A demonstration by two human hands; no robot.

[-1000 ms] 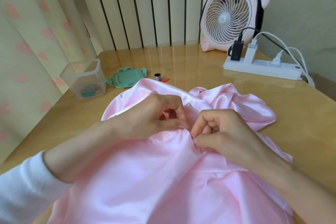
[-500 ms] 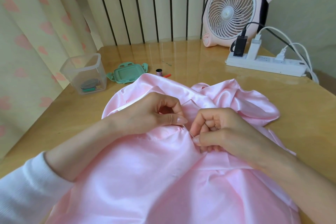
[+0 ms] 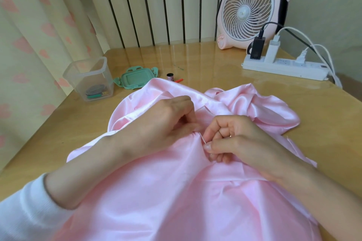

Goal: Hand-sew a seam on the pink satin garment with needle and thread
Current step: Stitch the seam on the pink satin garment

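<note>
The pink satin garment (image 3: 156, 191) lies bunched across the wooden table (image 3: 323, 115) and drapes toward me. My left hand (image 3: 164, 121) pinches a gathered fold of the satin at the seam, fingers curled. Right beside it, my right hand (image 3: 235, 139) pinches a thin silver needle (image 3: 202, 137) between thumb and forefinger. The needle's tip points up-left into the fold. The thread itself is too fine to make out.
A clear plastic box (image 3: 89, 79) with sewing bits stands at the left, its green lid (image 3: 137, 79) beside it. A small thread spool (image 3: 169, 76) and an orange item (image 3: 179, 80) lie behind the garment. A pink fan (image 3: 252, 10) and white power strip (image 3: 284, 67) sit back right.
The hands stay at the same spot on the seam. The needle now shows between the two hands, and the right hand has shifted slightly away from the left.
</note>
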